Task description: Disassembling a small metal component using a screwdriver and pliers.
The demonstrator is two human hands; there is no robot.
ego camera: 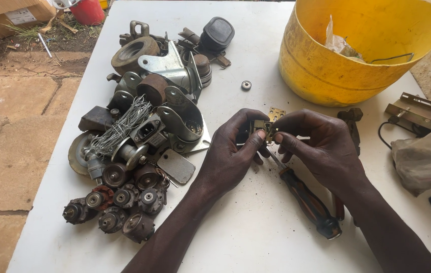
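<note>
**Closely pinched: a small metal part between two hands**

Closely pressed together, the fingertips of both hands met on one small metal part (pixel 264 126) near the middle of the white table (pixel 256 232). The left hand (pixel 235 149) had its thumb and forefinger clamped on the near side of the part, the remaining fingers curled under it. The right hand (pixel 321 146) closed on the same part from three o'clock, its forefinger and thumb tight against it; how much of the part lay hidden inside the two grips could not be told. A brass-coloured bit (pixel 276 113) with small holes showed just at twelve o'clock of the fingers, and whether it belonged to the held part was unclear.

Judging by the pinch, the step in hand looked like fine work on that piece, turning or prying at it. Any further move would seem to call for a steady hold from one hand.

Just below the hands, at five o'clock, lay a screwdriver (pixel 306 199) with a dark striped handle, its shaft running up under the fingers. At nine o'clock sat a heap of scrap (pixel 144 136): castor wheels, small motors, a coil of wire, metal brackets. A lone bearing (pixel 246 85) rested at eleven o'clock. At one o'clock stood a yellow bucket (pixel 326 71), and at three o'clock a plastic bag (pixel 427 156).
</note>
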